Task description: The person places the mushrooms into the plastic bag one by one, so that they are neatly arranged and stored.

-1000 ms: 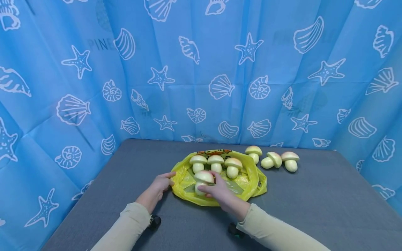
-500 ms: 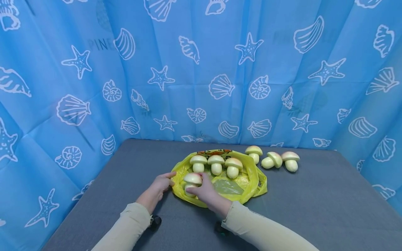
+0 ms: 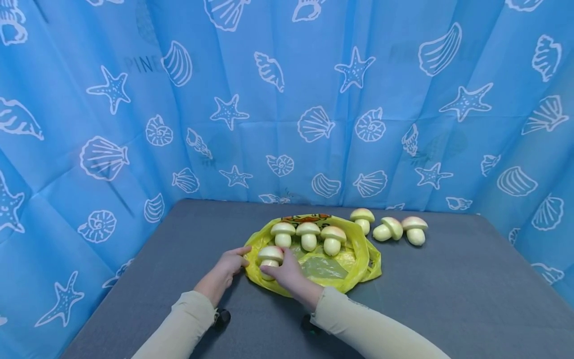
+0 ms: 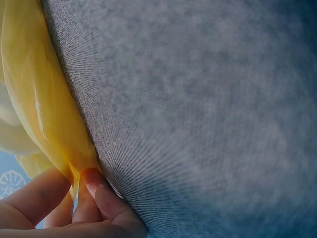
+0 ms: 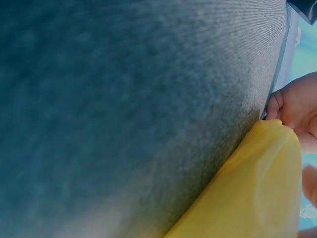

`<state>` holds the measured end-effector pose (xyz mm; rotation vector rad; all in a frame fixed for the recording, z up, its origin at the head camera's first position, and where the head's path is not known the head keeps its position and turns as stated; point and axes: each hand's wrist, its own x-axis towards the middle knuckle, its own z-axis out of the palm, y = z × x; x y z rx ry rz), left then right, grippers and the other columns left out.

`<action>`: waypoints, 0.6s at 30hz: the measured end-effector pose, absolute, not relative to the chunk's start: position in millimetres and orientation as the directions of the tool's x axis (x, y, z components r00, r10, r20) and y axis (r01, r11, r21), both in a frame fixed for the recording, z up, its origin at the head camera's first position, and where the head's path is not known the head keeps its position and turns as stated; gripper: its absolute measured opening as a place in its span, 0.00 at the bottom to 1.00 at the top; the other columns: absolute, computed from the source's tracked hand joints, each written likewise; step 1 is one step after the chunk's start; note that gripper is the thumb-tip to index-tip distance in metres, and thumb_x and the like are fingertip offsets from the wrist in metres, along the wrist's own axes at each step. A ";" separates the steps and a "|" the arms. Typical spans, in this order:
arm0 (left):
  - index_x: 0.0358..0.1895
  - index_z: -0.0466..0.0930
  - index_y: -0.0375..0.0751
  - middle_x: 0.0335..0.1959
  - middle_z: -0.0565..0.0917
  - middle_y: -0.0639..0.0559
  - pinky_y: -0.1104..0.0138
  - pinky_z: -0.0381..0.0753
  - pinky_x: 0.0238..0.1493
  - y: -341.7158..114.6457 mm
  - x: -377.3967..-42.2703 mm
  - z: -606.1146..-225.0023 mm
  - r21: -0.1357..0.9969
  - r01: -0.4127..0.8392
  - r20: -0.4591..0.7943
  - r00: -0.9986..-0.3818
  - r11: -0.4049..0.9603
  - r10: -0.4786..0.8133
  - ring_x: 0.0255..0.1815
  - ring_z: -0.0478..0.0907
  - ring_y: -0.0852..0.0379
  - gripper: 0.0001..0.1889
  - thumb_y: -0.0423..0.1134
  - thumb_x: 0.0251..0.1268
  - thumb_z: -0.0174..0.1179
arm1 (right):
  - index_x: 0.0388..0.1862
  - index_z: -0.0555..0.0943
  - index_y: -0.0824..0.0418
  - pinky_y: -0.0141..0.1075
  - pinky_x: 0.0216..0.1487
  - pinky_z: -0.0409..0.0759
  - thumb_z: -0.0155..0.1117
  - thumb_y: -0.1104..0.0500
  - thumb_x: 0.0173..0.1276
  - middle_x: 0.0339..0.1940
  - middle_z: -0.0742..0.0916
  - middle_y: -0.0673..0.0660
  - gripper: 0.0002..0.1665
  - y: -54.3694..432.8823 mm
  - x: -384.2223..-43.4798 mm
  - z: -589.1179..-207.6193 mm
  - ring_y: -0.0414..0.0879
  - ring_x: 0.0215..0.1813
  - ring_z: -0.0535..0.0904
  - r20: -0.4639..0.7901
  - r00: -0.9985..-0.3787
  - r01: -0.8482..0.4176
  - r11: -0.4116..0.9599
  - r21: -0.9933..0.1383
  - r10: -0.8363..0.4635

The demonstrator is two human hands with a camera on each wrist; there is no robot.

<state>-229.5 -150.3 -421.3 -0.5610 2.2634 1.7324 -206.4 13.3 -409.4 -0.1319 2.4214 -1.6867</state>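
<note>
A yellow plastic bag (image 3: 354,285) lies spread open on the table, its rim rolled into a ring. My left hand (image 3: 228,267) pinches the bag's left edge; the left wrist view shows thumb and fingertips (image 4: 94,181) gathering the yellow plastic (image 4: 42,99). Inside the bag's left front part, my right hand (image 3: 289,274) grips a toy mushroom (image 3: 271,253) with a pale, pink-tinged cap, held upright. Three similar mushrooms stand along the back of the bag, the left mushroom (image 3: 283,234), the middle mushroom (image 3: 308,235) and the right mushroom (image 3: 333,240).
To the right of the bag, three more mushrooms are on the grey table (image 3: 448,289): an upright mushroom (image 3: 362,219) at the bag's rim, a tipped mushroom (image 3: 388,229) and a leaning mushroom (image 3: 414,230). A blue shell-patterned curtain (image 3: 287,119) hangs behind the table.
My right hand has carried its mushroom leftward inside the bag, from near the middle to the left side. The left hand stays at the bag's edge.
</note>
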 end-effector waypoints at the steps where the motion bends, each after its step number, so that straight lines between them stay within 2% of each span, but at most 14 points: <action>1: 0.71 0.67 0.38 0.74 0.57 0.32 0.42 0.54 0.68 -150.2 -229.6 -421.1 0.871 -0.435 -0.410 -0.899 0.226 -0.151 0.72 0.52 0.31 0.29 0.22 0.65 0.48 | 0.70 0.60 0.74 0.52 0.53 0.75 0.70 0.63 0.61 0.58 0.75 0.70 0.44 14.1 -206.2 -409.2 0.62 0.57 0.74 -0.107 -0.977 0.036 0.351 -0.936 -0.186; 7: 0.71 0.67 0.39 0.74 0.58 0.34 0.43 0.55 0.68 -150.2 -231.2 -422.4 0.866 -0.450 -0.421 -0.892 0.220 -0.167 0.71 0.54 0.32 0.29 0.22 0.65 0.49 | 0.71 0.59 0.74 0.52 0.50 0.76 0.70 0.67 0.58 0.61 0.73 0.71 0.45 18.2 -206.5 -409.7 0.62 0.57 0.73 -0.113 -0.971 0.032 0.352 -0.935 -0.210; 14: 0.71 0.67 0.40 0.74 0.58 0.34 0.42 0.55 0.68 -150.0 -231.7 -422.8 0.859 -0.457 -0.426 -0.888 0.231 -0.172 0.71 0.55 0.31 0.29 0.22 0.66 0.48 | 0.71 0.59 0.73 0.46 0.42 0.79 0.72 0.64 0.59 0.59 0.74 0.70 0.46 18.1 -209.6 -412.2 0.58 0.50 0.76 -0.131 -0.971 0.054 0.352 -0.935 -0.200; 18: 0.71 0.67 0.40 0.74 0.58 0.34 0.42 0.56 0.68 -149.7 -231.7 -423.0 0.856 -0.461 -0.430 -0.886 0.233 -0.173 0.71 0.55 0.31 0.29 0.23 0.66 0.48 | 0.70 0.59 0.74 0.50 0.48 0.77 0.73 0.64 0.58 0.59 0.75 0.70 0.46 16.9 -209.9 -412.9 0.59 0.54 0.75 -0.132 -0.975 0.059 0.365 -0.929 -0.180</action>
